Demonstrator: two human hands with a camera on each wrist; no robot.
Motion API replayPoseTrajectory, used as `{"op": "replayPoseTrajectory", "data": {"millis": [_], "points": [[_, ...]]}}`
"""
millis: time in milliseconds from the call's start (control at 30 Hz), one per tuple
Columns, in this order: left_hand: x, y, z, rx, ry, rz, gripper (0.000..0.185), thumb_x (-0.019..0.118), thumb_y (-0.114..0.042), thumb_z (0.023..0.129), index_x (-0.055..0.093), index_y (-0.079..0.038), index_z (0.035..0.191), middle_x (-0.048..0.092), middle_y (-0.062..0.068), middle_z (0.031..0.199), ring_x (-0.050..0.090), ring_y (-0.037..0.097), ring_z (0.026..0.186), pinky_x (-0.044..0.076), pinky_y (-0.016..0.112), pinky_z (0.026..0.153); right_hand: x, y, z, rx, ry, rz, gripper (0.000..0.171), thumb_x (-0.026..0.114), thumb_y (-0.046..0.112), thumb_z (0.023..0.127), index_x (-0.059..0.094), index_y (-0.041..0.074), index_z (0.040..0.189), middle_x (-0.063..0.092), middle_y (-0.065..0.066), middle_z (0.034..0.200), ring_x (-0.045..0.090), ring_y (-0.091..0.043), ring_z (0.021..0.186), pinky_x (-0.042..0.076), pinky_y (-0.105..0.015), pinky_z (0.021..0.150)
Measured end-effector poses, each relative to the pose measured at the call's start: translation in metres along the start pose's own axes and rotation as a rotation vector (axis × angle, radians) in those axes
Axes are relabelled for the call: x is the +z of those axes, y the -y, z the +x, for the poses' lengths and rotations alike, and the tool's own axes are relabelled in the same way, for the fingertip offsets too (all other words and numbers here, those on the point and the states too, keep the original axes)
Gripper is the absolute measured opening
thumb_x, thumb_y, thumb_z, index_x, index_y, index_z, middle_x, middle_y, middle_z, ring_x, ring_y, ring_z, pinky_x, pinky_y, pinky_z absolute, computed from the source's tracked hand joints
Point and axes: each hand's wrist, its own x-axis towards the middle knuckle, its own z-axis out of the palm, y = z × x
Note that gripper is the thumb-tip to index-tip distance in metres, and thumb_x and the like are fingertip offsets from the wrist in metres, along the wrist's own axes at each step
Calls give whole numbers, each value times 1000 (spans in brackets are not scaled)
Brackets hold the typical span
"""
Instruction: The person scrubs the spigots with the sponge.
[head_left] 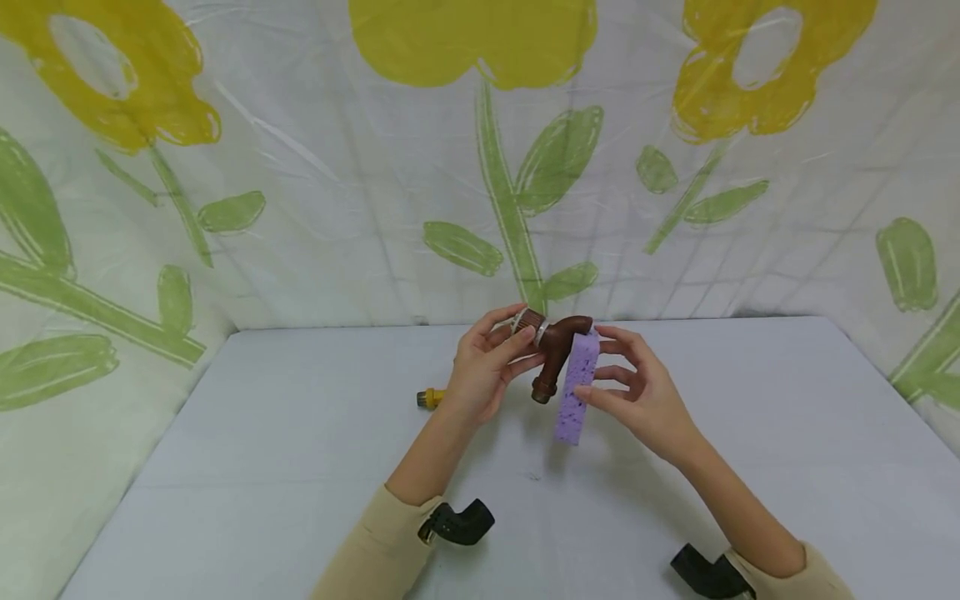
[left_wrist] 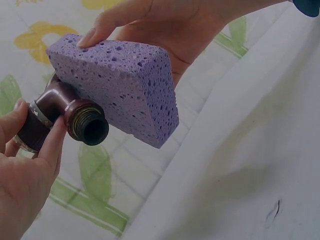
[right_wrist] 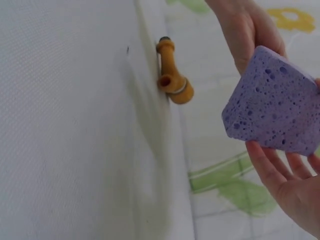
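Yellow fitting [head_left: 431, 397] half hidden behind left hand [head_left: 480, 371] gripping brown elbow [head_left: 557, 354].

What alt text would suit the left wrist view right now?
A right hand presses a purple porous sponge block against a dark brown elbow pipe fitting, which the left hand pinches by its collar. Its threaded opening faces the camera, above a white table.
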Motion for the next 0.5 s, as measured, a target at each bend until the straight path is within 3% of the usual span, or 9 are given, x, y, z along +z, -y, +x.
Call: {"op": "replayPoseTrajectory", "data": {"millis": [133,367,500], "points": [[0,0,0,-6,9,-3,32,54,11,104,64,-1,132,68,2,100,73,13,81,66,30,81,-2,-1,1,3,-1,-8,67,72,-11,93,41,-3,152,56,-7,127,71,-12,101,63,-24,85],[1,0,0,22,6,7,37,55,13,102,56,9,139,66,3,102,73,12,83,65,28,79,0,1,0,-25,18,21,67,72,-12,92,42,-4,151,56,-7,127,72,-13,101,64,-26,84],[1,0,0,25,14,1,35,55,14,102,62,4,134,66,4,101,73,13,85,66,31,80,-1,0,1,-32,6,14,66,72,-12,91,44,-4,151,57,-7,126,72,-14,100,64,-26,83]]}}
